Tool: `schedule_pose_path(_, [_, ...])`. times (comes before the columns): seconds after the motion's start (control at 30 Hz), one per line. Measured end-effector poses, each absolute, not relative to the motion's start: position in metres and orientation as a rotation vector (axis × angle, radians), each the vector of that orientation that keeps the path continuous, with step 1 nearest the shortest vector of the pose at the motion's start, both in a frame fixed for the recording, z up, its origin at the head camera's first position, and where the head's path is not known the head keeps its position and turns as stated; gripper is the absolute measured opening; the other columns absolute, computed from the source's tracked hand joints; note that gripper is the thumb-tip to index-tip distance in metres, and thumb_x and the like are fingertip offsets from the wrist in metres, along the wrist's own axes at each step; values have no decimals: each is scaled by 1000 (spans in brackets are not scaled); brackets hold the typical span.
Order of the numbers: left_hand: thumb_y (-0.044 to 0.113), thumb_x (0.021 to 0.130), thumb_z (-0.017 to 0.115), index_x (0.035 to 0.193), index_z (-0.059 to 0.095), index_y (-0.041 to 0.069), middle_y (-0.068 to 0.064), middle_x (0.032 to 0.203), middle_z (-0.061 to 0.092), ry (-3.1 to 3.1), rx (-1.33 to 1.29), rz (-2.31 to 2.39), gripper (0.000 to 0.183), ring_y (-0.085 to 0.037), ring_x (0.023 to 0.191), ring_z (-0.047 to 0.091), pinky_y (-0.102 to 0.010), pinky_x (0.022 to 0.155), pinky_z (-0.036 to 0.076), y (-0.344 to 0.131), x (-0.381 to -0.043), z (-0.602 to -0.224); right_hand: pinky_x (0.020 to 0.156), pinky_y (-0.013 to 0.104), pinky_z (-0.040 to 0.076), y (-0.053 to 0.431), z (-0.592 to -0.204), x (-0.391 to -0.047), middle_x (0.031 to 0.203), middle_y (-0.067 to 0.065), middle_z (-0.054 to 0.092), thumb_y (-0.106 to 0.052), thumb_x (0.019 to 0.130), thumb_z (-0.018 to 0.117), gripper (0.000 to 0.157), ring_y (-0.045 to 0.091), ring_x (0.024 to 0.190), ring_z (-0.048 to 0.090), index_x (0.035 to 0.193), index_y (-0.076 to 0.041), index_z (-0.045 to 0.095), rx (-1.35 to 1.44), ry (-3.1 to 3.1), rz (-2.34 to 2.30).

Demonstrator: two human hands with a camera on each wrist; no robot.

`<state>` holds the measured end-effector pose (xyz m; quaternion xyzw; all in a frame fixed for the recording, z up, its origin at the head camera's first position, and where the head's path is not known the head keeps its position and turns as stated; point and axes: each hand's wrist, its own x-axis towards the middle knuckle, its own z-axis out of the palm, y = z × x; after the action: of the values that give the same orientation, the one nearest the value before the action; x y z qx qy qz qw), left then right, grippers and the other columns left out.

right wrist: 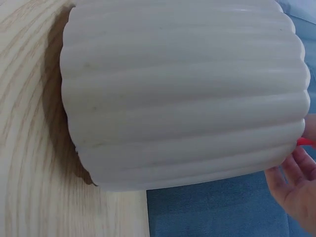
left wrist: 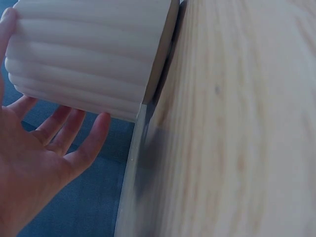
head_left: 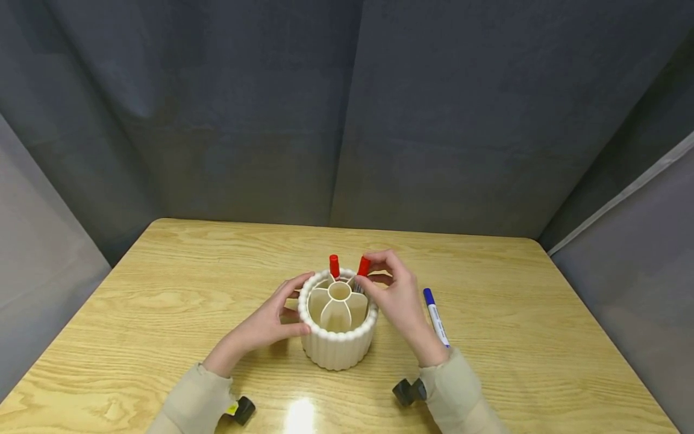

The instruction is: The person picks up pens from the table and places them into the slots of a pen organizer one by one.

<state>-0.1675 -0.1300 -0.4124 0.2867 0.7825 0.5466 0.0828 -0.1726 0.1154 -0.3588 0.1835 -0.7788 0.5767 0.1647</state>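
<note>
A cream ribbed pen holder stands upright on the table, its inside split into petal-shaped compartments around a round centre. My left hand grips its left side, thumb at the front of the rim and fingers farther back; the left wrist view shows fingertips against the ribbed wall. With thumb and fingers, my right hand pinches the red cap of a marker at the holder's back right, its lower part inside a compartment. Another red-capped marker stands in a back compartment. The right wrist view shows mostly the holder's wall.
To the right of my right hand, a white marker with a blue cap lies on the wooden table. Dark grey curtains hang behind the table, with lighter panels at both sides.
</note>
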Motion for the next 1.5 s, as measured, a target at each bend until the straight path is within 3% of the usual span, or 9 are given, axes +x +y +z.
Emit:
schedule_pose_path(0.27, [18,77,73,142,22,30,-1,141,29,2334,861,1635,83,-26,118,37,-37,89,46,-130,-169,-413,77,39,53,111,-343,-160,93,16,59,5,73,71,23,29,87,62,93,5,60,539,-2250,1566])
schedule_pose_path(0.7, [18,78,72,143,22,29,-1,141,28,2332,862,1638,83,-26,119,36,-38,89,46,-131,-168,-411,77,28,53,120,-365,-176,97,5,61,-10,74,74,33,16,87,61,103,-8,60,570,-2243,1546])
schedule_pose_path(1.2, [19,77,73,142,22,31,-2,140,30,2332,840,1627,84,-26,119,36,-39,90,45,-130,-167,-412,77,32,52,140,-361,-177,97,8,61,-11,76,73,37,18,85,60,108,-5,58,530,-2260,1588])
schedule_pose_path(1.5, [18,77,73,143,21,30,-3,140,30,2336,845,1627,84,-27,120,36,-39,90,45,-130,-168,-413,75,19,48,165,-362,-181,96,9,62,-11,83,66,29,11,83,58,111,-7,58,471,-2304,1451])
